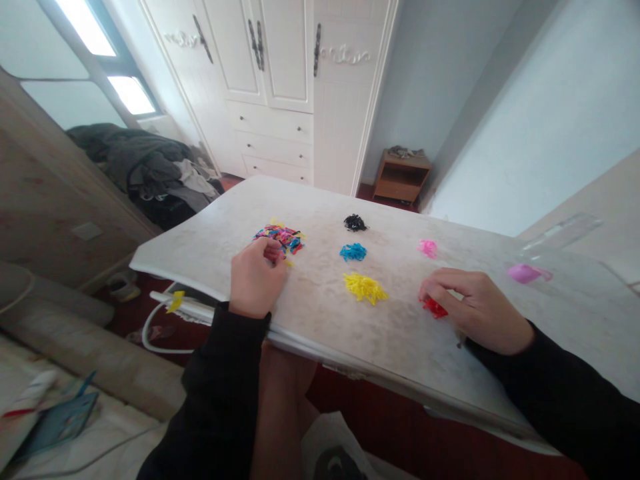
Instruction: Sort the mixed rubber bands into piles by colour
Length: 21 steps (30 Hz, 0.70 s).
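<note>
Small piles of colored bands, like little rubber bands, lie on the pale table (310, 293). My left hand (257, 277) is at the near edge of a mixed-color pile (280, 235), its fingers curled in a pinch; what is between them is hidden. My right hand (470, 307) is over a red pile (434, 307), fingers bent down and pressed together at the tips, covering part of it. Between the hands sit a black pile (355, 222), a blue pile (353, 251) and a yellow pile (365, 287). A pink pile (428, 249) lies just beyond my right hand.
A purple balloon-like item (529, 273) and a clear plastic container (560, 237) are at the table's right. A white wardrobe (280, 73) and a small wooden cabinet (401, 177) stand behind. Dark clothes (145, 167) are heaped at the left.
</note>
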{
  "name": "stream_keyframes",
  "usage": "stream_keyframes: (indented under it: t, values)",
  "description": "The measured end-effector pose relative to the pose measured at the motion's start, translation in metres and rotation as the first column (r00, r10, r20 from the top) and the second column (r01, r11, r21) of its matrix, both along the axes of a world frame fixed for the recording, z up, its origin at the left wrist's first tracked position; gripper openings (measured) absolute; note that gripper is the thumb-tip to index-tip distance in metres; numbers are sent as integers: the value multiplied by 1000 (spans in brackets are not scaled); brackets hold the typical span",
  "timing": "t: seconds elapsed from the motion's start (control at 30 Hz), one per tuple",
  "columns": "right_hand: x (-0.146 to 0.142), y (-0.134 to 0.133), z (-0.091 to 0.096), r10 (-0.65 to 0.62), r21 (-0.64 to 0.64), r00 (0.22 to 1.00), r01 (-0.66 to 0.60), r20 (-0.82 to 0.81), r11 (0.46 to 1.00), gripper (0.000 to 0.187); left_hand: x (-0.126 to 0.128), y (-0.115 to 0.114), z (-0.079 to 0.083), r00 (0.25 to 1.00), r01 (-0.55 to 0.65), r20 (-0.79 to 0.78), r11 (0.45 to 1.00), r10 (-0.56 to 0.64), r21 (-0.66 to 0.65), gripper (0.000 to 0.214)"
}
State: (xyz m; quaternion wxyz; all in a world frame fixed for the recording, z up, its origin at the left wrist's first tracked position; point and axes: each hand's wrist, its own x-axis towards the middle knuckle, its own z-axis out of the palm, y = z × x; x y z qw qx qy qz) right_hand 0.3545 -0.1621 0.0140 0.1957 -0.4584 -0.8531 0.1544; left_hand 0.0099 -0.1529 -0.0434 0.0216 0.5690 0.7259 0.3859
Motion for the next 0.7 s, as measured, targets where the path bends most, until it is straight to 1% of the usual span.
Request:
stream_keyframes:
  t: [0.2, 0.4, 0.7]
  values:
    - [0, -1, 0, -2, 1, 1000, 2, 5, 1000, 46, 0, 0, 1, 999, 11, -31, 1000, -11, -4, 8]
    - [-1, 0, 0, -8, -9, 1000, 8, 2, 1000, 45, -2, 0, 0, 1000, 7, -28, 1000, -7, -11, 9]
    - [0, 0, 0, -21, -8, 1000, 21, 10, 1000, 44, -2, -1, -3, 999, -10, 52, 997, 6, 77, 12]
